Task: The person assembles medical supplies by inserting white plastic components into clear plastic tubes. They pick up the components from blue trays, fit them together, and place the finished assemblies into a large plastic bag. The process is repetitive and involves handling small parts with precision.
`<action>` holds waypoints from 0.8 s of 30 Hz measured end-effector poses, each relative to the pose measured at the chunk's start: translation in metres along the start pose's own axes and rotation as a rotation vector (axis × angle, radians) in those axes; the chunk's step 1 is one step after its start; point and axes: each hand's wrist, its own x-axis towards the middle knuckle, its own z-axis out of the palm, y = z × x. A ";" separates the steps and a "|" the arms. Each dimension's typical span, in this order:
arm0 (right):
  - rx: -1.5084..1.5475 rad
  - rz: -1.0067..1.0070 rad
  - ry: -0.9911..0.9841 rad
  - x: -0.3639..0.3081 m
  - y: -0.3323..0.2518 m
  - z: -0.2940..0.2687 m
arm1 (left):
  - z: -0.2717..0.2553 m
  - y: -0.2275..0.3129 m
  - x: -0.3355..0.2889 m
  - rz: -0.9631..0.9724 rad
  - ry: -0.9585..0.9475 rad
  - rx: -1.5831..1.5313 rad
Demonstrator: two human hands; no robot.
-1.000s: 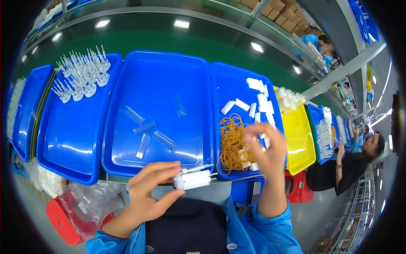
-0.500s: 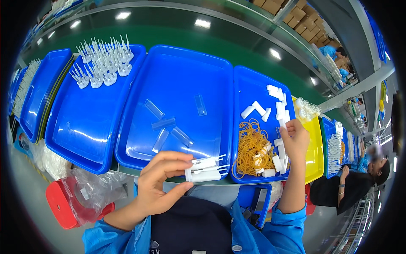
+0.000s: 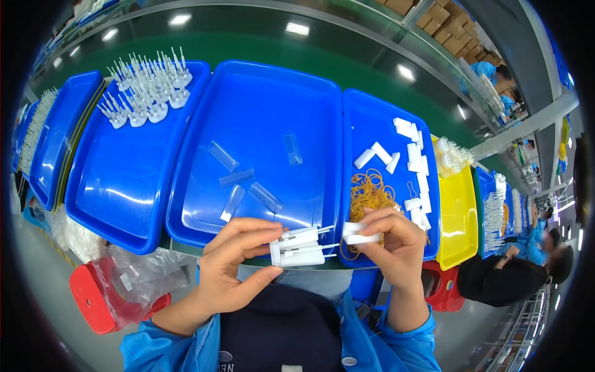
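My left hand (image 3: 234, 263) pinches the base of a white plastic piece with thin rods (image 3: 310, 234). White blocks (image 3: 304, 256), foam by their look, sit among its rods, which point right. In my right hand (image 3: 400, 245), fingertips close on small white blocks (image 3: 359, 234), just right of the rod ends and apart from them. Below and beyond that hand lies a blue tray (image 3: 372, 105) with more white blocks (image 3: 414, 158) and a tangled pile of yellow rubber bands (image 3: 370, 195), partly hidden by my fingers.
Several clear plastic sleeves (image 3: 265, 197) lie in the middle blue tray (image 3: 266, 93). The left blue tray (image 3: 111, 204) holds clustered white rod pieces (image 3: 152, 93). At right stands a yellow tray (image 3: 455, 229). A red stool (image 3: 93, 297) with plastic bags stands lower left. A co-worker (image 3: 502, 279) sits right.
My right hand has come left and nearer from the white blocks in the right tray, bringing small white blocks toward the piece in my left hand. The left hand has barely moved.
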 end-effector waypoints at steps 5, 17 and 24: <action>0.021 -0.050 -0.052 0.000 -0.005 0.004 | 0.002 -0.002 -0.002 0.003 0.050 -0.016; -0.029 0.018 -0.071 0.001 -0.012 0.013 | 0.007 -0.002 -0.003 0.010 0.036 0.107; -0.253 -0.107 -0.036 -0.005 -0.021 0.015 | 0.006 -0.002 -0.002 0.000 0.025 0.153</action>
